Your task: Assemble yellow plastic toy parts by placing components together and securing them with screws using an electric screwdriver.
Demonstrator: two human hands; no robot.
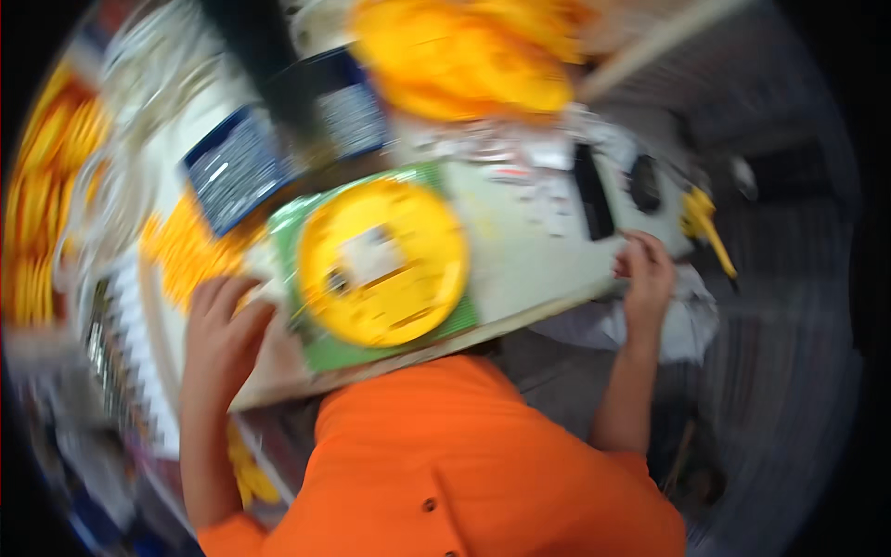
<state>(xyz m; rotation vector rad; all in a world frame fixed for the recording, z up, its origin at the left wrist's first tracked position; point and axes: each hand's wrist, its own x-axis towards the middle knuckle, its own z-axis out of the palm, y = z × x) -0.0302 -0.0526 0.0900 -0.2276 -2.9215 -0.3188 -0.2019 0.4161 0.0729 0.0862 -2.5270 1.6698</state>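
A round yellow plastic disc [422, 265] lies on a green mat [353, 355] in front of me. On the disc sit a pale square piece [371, 253] and a small dark round part. My left hand [223, 330] is left of the mat, beside a heap of small yellow pieces [190, 255]; its fingers are loosely bent, thumb apart, and no held thing shows. Over the table's right front corner, my right hand [645, 274] has its fingers curled together. Whatever they may hold is too blurred to name. Motion smears the whole picture.
Two blue bins [237, 167] stand behind the mat, by a dark post [264, 65]. Yellow parts [464, 60] are piled at the back. A black phone-like slab [592, 190], a dark oval object [644, 183] and a yellow tool [707, 232] lie right. White cords [139, 84] hang left.
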